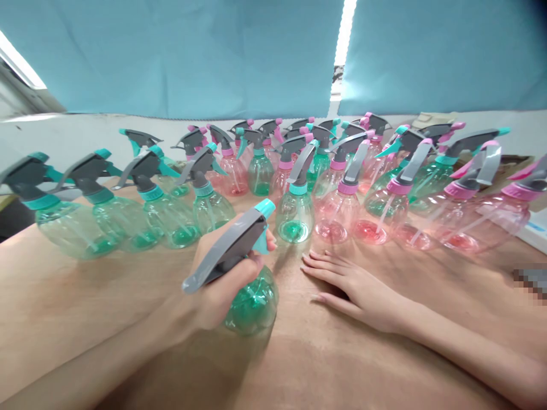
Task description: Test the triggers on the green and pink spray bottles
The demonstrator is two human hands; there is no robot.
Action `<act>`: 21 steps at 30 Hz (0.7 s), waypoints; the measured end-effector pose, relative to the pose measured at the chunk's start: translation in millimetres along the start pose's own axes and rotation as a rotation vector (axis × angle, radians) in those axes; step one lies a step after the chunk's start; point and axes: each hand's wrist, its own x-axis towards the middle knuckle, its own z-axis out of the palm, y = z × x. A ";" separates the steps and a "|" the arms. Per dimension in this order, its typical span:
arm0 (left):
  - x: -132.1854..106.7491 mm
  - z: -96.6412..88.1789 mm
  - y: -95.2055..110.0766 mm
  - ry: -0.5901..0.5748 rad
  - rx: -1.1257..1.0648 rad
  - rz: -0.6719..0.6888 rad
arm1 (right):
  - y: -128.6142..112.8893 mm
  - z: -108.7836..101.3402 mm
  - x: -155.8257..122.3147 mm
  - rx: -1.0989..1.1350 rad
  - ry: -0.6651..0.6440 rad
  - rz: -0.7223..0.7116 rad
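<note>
My left hand [222, 285] is wrapped round the neck of a green spray bottle [256, 307] with a grey and teal trigger head. The bottle's nozzle points away from me and a little to the right, and its base is at the tabletop. Flat on the wooden table [307, 364], my right hand [346, 282] lies with fingers stretched out and holds nothing. Just beyond its fingertips stand a clear pink spray bottle [337, 213] and a green spray bottle [294, 213].
Several green spray bottles [173, 219] line the left side, and several pink ones [457, 222] the right. More bottles of both colours crowd behind them. A blue sheet [205, 57] hangs at the back. A pixelated grey object [532, 279] lies at the right edge.
</note>
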 end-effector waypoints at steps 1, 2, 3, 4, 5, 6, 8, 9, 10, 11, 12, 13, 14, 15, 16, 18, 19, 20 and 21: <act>0.4 0.3 0.1 0.005 0.005 0.013 | -0.1 0.0 0.0 0.004 0.003 0.001; 0.8 0.8 0.2 0.008 0.007 0.023 | -0.1 0.1 -0.1 0.008 0.006 0.002; 1.1 1.3 0.3 0.015 0.008 0.034 | -0.1 0.2 -0.1 0.011 0.006 0.004; 1.3 2.0 0.1 0.021 0.011 0.044 | 0.0 0.4 -0.1 0.012 0.007 0.005; 1.4 2.7 -0.3 0.026 0.010 0.057 | 0.2 0.6 -0.1 0.012 0.006 0.007; 1.3 3.4 -0.9 0.033 0.004 0.068 | 0.4 0.8 -0.1 0.009 0.004 0.008; 1.0 4.4 -2.7 0.044 -0.011 0.084 | 0.9 1.1 -0.1 0.002 -0.003 0.011; 0.8 4.6 -3.6 0.046 -0.017 0.086 | 1.1 1.3 -0.1 0.001 -0.005 0.012; 0.5 4.7 -4.4 0.047 -0.023 0.085 | 1.3 1.4 -0.1 0.002 -0.005 0.014; 0.2 4.6 -5.1 0.049 -0.023 0.081 | 1.5 1.4 -0.1 0.007 -0.003 0.014; -0.2 4.4 -5.6 0.053 -0.016 0.077 | 1.5 1.4 -0.1 0.012 0.001 0.015; -0.5 4.1 -5.9 0.058 -0.009 0.076 | 1.6 1.4 -0.1 0.016 0.003 0.016; -0.9 3.9 -6.1 0.062 -0.005 0.074 | 1.5 1.3 -0.1 0.015 0.002 0.017; -1.3 3.7 -6.3 0.066 0.000 0.073 | 1.4 1.2 0.0 0.009 -0.002 0.019; -1.6 3.7 -6.3 0.068 0.006 0.069 | 1.3 1.1 0.0 0.002 -0.007 0.020; -2.0 4.0 -6.1 0.081 0.016 0.065 | 1.0 0.9 0.2 -0.009 -0.020 0.021; -1.9 4.2 -5.8 0.087 0.017 0.063 | 0.9 0.8 0.3 -0.011 -0.023 0.022; -1.8 4.5 -5.4 0.087 0.015 0.061 | 0.8 0.8 0.3 -0.008 -0.023 0.023; -1.5 4.7 -5.0 0.088 0.010 0.059 | 0.8 0.7 0.4 -0.004 -0.020 0.023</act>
